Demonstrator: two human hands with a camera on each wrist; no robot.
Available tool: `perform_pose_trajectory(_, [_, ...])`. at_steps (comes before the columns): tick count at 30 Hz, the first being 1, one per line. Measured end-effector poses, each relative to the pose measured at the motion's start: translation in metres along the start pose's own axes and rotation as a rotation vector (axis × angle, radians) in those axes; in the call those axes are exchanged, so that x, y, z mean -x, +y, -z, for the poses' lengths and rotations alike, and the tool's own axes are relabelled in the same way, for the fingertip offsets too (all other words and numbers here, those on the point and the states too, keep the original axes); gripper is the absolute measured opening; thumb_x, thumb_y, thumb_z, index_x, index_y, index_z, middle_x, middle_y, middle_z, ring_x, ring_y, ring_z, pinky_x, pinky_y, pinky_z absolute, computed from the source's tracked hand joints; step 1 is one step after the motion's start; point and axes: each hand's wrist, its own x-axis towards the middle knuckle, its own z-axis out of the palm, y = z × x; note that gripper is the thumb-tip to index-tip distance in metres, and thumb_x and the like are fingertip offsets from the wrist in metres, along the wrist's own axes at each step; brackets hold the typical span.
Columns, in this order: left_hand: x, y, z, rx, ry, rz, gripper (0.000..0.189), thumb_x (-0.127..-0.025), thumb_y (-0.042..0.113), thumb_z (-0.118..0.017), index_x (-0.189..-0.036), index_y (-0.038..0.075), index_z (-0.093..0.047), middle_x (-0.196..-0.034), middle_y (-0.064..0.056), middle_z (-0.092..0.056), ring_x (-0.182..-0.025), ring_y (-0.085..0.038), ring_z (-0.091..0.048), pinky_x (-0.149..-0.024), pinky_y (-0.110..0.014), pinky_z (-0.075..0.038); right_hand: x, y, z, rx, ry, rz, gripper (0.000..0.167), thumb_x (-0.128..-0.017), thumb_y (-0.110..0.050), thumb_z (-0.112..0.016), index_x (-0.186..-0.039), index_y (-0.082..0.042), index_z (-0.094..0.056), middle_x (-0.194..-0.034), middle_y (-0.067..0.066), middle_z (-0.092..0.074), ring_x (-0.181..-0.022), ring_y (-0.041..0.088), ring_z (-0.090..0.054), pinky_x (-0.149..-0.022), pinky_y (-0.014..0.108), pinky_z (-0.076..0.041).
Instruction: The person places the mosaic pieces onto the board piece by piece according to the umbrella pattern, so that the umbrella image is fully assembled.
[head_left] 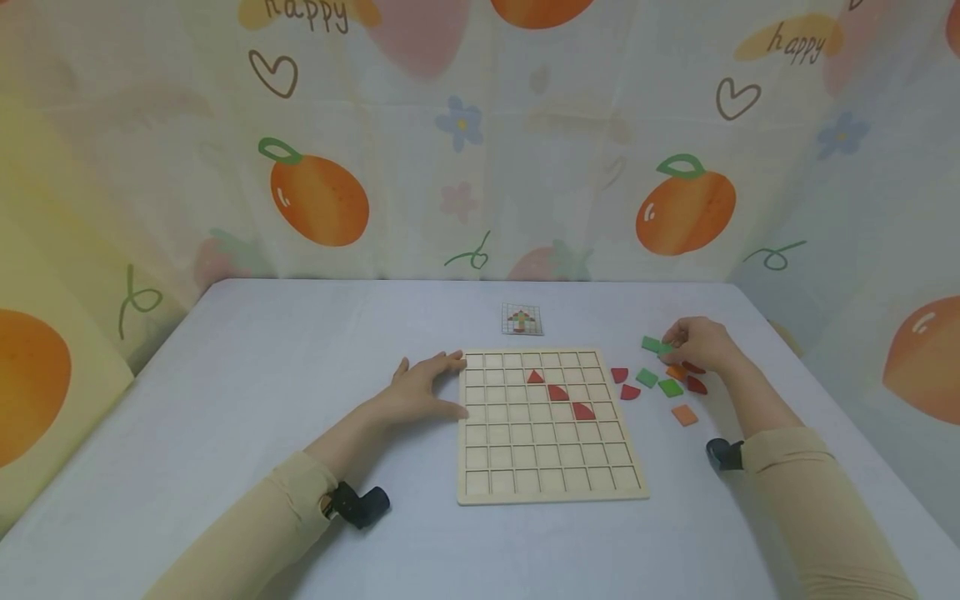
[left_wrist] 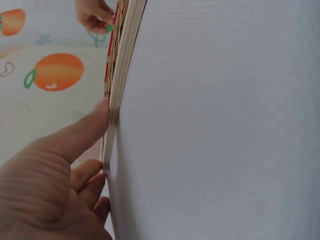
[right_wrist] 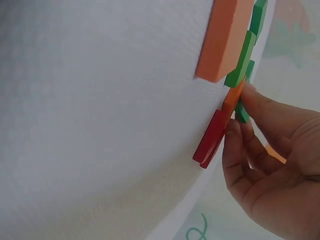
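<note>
A pale wooden grid board (head_left: pixel 525 458) lies on the white table with three red pieces on it: a triangle (head_left: pixel 535 377) and two quarter-rounds, one of them a red quarter-round (head_left: pixel 582 411) nearer the front. My left hand (head_left: pixel 411 392) rests against the board's left edge, thumb and fingers spread along it; the left wrist view shows the thumb (left_wrist: pixel 85 131) touching that edge. To the right of the board, my right hand (head_left: pixel 701 343) pinches a green tile (right_wrist: pixel 242 112) between thumb and fingertips, low over the loose pieces. The fingers partly hide this tile.
Around the right hand lie several loose pieces, among them a green tile (head_left: pixel 647 378), an orange tile (head_left: pixel 684 415) and a red quarter-round (head_left: pixel 630 392). Behind the board is a small pattern card (head_left: pixel 522 319). A printed curtain (head_left: pixel 510 167) hangs beyond the table.
</note>
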Motion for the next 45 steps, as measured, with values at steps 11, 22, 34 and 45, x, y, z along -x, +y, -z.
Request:
perform_pose_trajectory(11, [-0.001, 0.0, -0.001, -0.001, 0.001, 0.008, 0.08, -0.078, 0.039, -0.081, -0.146, 0.014, -0.047, -0.162, 0.0, -0.036, -0.154, -0.031, -0.024, -0.12, -0.069, 0.007, 0.001, -0.001, -0.001, -0.051, 0.046, 0.046, 0.028, -0.092, -0.013, -0.064, -0.115, 0.002, -0.064, -0.107, 0.022, -0.061, -0.092, 0.031, -0.056, -0.074, 0.029, -0.055])
perform_pose_trajectory(22, [-0.001, 0.0, -0.001, -0.008, -0.001, 0.009, 0.079, -0.078, 0.039, -0.08, -0.146, 0.014, -0.047, -0.162, 0.0, -0.036, -0.155, -0.031, -0.023, -0.12, -0.069, 0.007, 0.001, -0.019, 0.0, -0.073, 0.076, 0.104, 0.027, -0.093, -0.016, -0.063, -0.116, -0.004, -0.07, -0.111, 0.02, -0.066, -0.097, 0.03, -0.055, -0.075, 0.031, -0.052])
perform_pose_trajectory(34, [-0.002, 0.0, -0.001, -0.004, 0.0, 0.008, 0.08, -0.078, 0.038, -0.08, -0.146, 0.014, -0.047, -0.161, -0.001, -0.036, -0.154, -0.031, -0.023, -0.12, -0.07, 0.007, 0.008, -0.061, -0.004, -0.128, -0.021, 0.221, 0.028, -0.093, -0.022, -0.067, -0.119, -0.011, -0.071, -0.12, 0.013, -0.071, -0.106, 0.027, -0.062, -0.091, 0.042, -0.055])
perform_pose_trajectory(45, [-0.001, 0.0, 0.0, -0.004, -0.001, 0.002, 0.079, -0.078, 0.039, -0.08, -0.146, 0.014, -0.047, -0.162, -0.001, -0.036, -0.155, -0.031, -0.023, -0.12, -0.07, 0.007, 0.015, -0.103, -0.02, -0.25, -0.134, 0.322, 0.023, -0.092, -0.019, -0.069, -0.113, -0.01, -0.074, -0.113, 0.011, -0.074, -0.099, 0.024, -0.068, -0.091, 0.039, -0.057])
